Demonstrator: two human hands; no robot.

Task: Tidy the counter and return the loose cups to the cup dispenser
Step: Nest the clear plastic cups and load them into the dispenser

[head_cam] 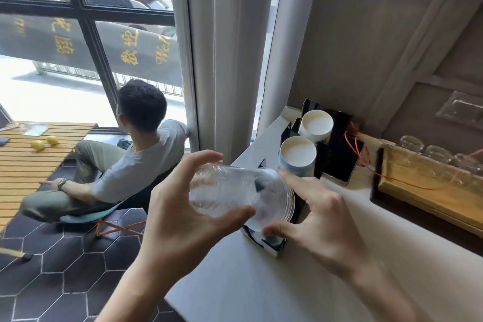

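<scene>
A stack of clear plastic cups (235, 193) lies tilted on its side in the air, rims pointing right, over the near slot of the black cup dispenser (339, 154). My left hand (180, 217) wraps around the stack's base end from the left, thumb below and fingers above. My right hand (318, 219) touches the rims with forefinger on top and thumb underneath. Two stacks of white paper cups (296, 153) (316, 121) stand in the dispenser's farther slots. The dispenser's near end is partly hidden behind the cups.
The white counter (261, 282) runs along the wall. A wooden tray (431, 191) with upturned glasses (439, 154) and a red cord sits at the right. A person sits on a low chair (86, 217) beside a slatted wooden table (31, 165) on the left, near the window.
</scene>
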